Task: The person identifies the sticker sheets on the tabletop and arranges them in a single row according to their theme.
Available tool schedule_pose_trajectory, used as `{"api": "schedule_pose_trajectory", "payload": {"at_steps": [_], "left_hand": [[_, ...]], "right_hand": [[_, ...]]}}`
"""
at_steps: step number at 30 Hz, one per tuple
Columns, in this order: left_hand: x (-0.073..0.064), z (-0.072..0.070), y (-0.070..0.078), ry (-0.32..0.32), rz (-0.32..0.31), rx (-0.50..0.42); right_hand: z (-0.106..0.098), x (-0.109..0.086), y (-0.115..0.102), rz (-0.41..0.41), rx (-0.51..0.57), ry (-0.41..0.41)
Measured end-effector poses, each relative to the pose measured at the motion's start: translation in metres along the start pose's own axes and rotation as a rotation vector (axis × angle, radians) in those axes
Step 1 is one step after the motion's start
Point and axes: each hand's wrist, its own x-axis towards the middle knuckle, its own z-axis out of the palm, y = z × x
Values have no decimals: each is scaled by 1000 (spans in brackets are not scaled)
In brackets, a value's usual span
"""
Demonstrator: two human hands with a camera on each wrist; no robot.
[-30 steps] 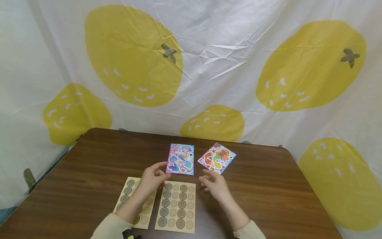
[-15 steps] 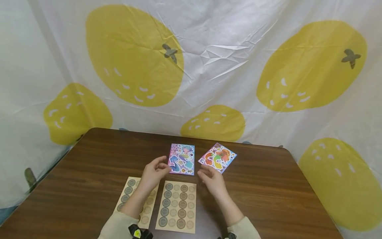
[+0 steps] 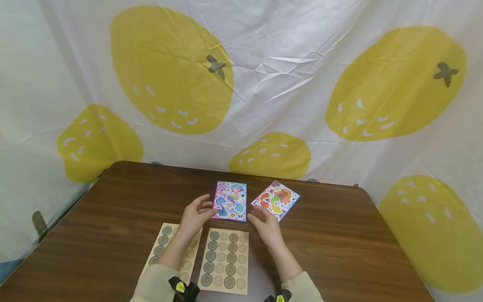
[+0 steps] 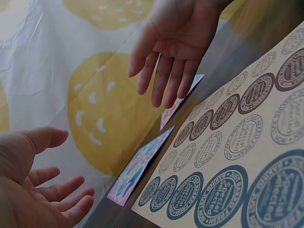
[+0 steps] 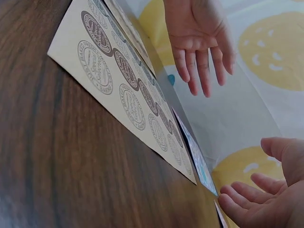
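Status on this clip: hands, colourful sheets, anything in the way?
Left hand, right hand: fingers loose, holding nothing. Left colourful sheet: flat on table, near both hands. No object lying on it.

Pale cream sleeves cover both forearms at the near side, the left sleeve (image 3: 152, 285) and the right sleeve (image 3: 305, 288) plain and ending above the wrists. Beside the left cuff sits a chunky black device (image 3: 192, 291) with a small yellow-green patch (image 3: 180, 287); a similar black unit (image 3: 287, 295), also yellow-marked, sits by the right. Left hand (image 3: 194, 216) and right hand (image 3: 266, 226) are bare.
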Motion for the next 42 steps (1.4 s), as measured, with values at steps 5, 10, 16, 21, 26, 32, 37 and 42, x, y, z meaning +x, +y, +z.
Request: {"api": "schedule_pose_trajectory", "payload": {"at_steps": [5,10,16,21,26,32,37,42], "left_hand": [[5,2,-7,5,-4,-3],[8,4,-11,5,-3,8],[11,7,-17,2,-24,0],[12,9,-26,15,-22,-7],[15,11,-32,32,-22,-16],[17,12,-36,31,-12,-26],[17,12,-38,34,-13,-19],[17,12,-38,35,-20,-20]], "right_hand": [[5,6,13,-5,15,-20],[8,7,16,8,53,-25],[11,11,20,28,68,-34],[12,13,22,46,91,-55],[12,14,23,44,126,-89],[11,14,25,53,137,-123],[10,14,26,58,180,-163],[9,13,28,78,235,-195]]}}
